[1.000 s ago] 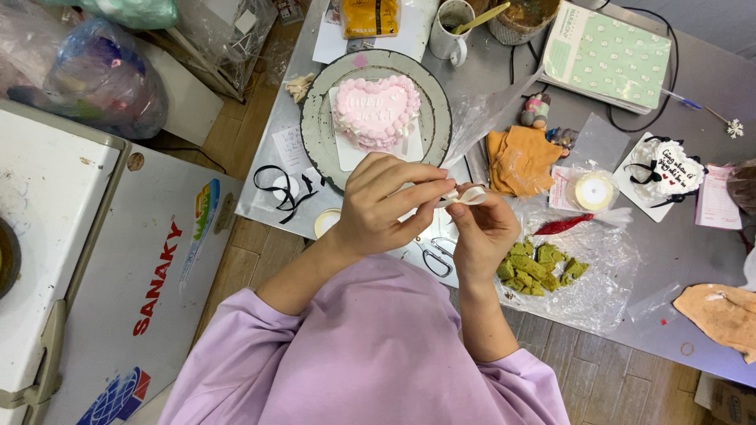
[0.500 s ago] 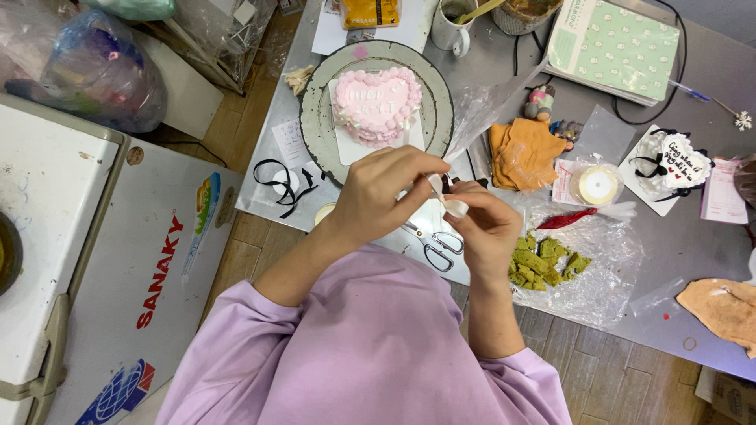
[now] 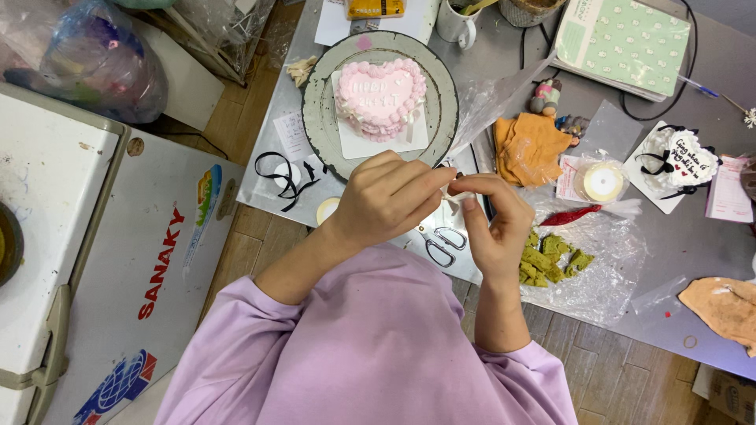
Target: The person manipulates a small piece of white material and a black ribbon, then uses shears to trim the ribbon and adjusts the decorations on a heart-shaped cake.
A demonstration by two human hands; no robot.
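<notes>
Mid-frame, your left hand and right hand pinch a small white ribbon bit tightly, close below the pink heart cake for easy placing, I'd guess.

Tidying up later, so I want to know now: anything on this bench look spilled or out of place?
Green cake scraps lie loose on crumpled plastic film at the table's near edge, and black ribbon offcuts trail at its left edge. The pink heart cake looks intact.
</notes>
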